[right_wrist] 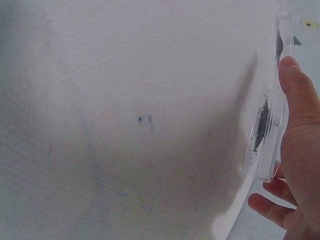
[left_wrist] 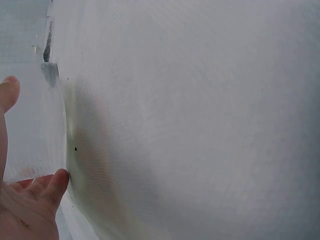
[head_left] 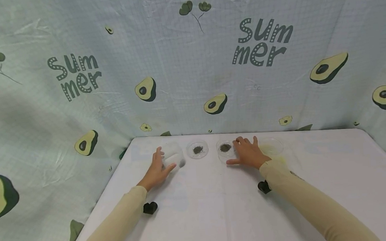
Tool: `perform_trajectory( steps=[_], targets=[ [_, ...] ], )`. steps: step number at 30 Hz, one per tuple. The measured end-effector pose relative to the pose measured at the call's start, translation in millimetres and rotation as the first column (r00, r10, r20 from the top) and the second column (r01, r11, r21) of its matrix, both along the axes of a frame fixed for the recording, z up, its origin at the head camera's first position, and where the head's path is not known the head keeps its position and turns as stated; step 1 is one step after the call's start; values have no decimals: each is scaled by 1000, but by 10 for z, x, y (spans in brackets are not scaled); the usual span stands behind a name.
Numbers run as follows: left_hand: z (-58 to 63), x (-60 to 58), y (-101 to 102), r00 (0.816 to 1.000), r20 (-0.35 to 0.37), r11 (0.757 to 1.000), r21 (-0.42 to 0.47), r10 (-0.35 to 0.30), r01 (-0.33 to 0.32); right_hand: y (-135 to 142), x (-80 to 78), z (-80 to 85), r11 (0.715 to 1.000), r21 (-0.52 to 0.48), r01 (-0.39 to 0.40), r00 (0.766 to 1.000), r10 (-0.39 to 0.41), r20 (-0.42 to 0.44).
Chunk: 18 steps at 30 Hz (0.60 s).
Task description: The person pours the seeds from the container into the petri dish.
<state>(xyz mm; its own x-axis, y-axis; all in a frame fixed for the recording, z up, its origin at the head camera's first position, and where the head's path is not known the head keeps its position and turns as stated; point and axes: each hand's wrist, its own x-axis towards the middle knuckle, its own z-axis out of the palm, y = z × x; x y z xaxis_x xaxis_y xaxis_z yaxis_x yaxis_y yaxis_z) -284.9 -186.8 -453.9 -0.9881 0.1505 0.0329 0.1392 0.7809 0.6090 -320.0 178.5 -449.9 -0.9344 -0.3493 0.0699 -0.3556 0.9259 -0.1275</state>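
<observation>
"What's furthest left on the table (head_left: 199,216)?"
"A clear container (head_left: 172,148), contents too blurred to name. The left hand (head_left: 154,173) has its fingers spread around it; whether they grip, I can't tell."
"Next?"
"A clear dish (head_left: 197,156) of dark grains (head_left: 198,149)."
"Then?"
"A second dish (head_left: 222,156), also with dark grains, its edge held between the right hand's (head_left: 249,154) thumb and fingers."
"Beyond?"
"A round dish (head_left: 275,146); pale yellow shows in or through it."
</observation>
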Motion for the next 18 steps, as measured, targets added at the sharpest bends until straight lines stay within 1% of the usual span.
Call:
perform_trajectory(
  steps=[6, 18],
  targets=[
    [-3, -2, 10, 1000, -4, 1000, 4, 1, -1, 7, -58, -25, 1000, 4, 14, 1000, -14, 18],
    [-7, 11, 4, 1000, -18, 1000, -1, 2, -2, -6, -101, -14, 1000, -15, 18, 1000, -17, 26]
  ],
)
